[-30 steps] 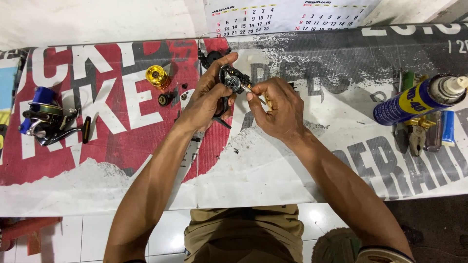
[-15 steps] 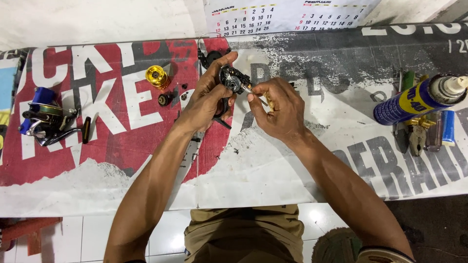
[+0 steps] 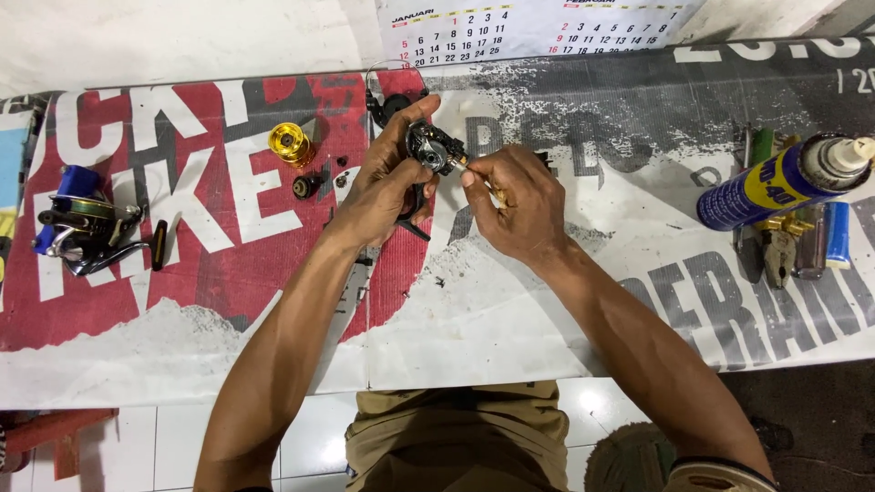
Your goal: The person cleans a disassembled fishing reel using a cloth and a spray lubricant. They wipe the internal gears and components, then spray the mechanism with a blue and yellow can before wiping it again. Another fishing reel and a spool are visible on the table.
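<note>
Forearms are reaching up from the near edge of the table [image 3: 474,364], meeting over its middle so the work is sitting right under the eyes. The left hand [image 3: 378,187] is wrapping around a small dark reel body [image 3: 436,148], thumb on top and fingers beneath, clamping it just above the printed banner [image 3: 210,264] that is covering the table; held this way, the open side is facing the other hand. The right hand [image 3: 515,200] is pinching closed on a small brass-coloured part [image 3: 463,162] at the reel body's side, fingertips touching it, probably to seat or turn it while the body is being steadied.

Left of the hands, a gold spool [image 3: 291,142] and a few small dark parts [image 3: 306,186] are lying near one another, seemingly set aside within reach. Farther left, a blue spinning reel [image 3: 82,223] is resting on its side. Well to the right, a blue spray can [image 3: 775,182] is lying across pliers [image 3: 779,251]. Beyond everything, a wall calendar [image 3: 538,27] is hanging behind the table.
</note>
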